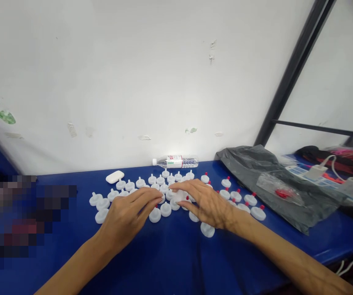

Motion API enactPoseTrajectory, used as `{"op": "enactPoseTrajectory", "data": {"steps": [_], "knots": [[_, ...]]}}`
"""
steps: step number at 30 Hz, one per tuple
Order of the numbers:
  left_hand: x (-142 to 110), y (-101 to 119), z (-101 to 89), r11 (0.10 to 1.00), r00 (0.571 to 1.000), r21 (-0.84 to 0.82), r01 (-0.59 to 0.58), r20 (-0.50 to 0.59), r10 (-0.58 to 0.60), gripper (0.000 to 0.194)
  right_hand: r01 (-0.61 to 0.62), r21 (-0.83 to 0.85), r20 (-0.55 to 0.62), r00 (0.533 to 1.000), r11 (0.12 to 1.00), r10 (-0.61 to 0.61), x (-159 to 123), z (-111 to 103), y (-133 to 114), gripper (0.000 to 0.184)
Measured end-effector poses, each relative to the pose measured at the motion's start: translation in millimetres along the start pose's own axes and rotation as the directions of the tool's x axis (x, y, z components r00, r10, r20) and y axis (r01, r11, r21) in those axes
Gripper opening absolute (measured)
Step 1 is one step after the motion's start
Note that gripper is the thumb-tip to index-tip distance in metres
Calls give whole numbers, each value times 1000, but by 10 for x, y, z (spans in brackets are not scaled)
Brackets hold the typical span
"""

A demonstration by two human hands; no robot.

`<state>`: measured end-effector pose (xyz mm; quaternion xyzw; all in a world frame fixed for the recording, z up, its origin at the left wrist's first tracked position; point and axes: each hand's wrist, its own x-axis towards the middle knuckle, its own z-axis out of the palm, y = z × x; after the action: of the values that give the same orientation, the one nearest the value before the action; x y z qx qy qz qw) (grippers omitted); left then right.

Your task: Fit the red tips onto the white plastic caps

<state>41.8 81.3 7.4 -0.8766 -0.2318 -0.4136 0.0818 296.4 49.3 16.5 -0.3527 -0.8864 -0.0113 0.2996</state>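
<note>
Many translucent white nozzle caps [165, 209] with thin spouts are spread over the blue tabletop [151, 262]. Those on the right, such as one nozzle cap [258, 212], wear small red tips, while most on the left have bare spouts. My right hand [208, 203] holds a white nozzle cap [181, 197] between thumb and fingers, just above the others. My left hand [130, 211] is to the left of it, thumb and fingertips pinched together; what they hold, if anything, is too small to make out. Both hands partly cover the caps behind them.
A clear plastic bottle [176, 161] lies along the white wall [164, 82], and a white oval case [115, 177] is left of it. On the right, a grey plastic bag [299, 211] carries a clear bag of red tips [282, 192]. Farther right is a power strip [302, 174] with chargers.
</note>
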Motion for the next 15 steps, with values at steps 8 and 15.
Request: {"op": "enactPoseTrajectory", "data": {"steps": [8,15], "knots": [[52,159,16,977,995,-196,89,-24,-96,11,52,14,-5,999,999,-52,-5,54,-19,40],[36,191,39,947,990,-291,135,6,-139,11,47,20,-33,998,999,-46,-18,77,-30,41]]}}
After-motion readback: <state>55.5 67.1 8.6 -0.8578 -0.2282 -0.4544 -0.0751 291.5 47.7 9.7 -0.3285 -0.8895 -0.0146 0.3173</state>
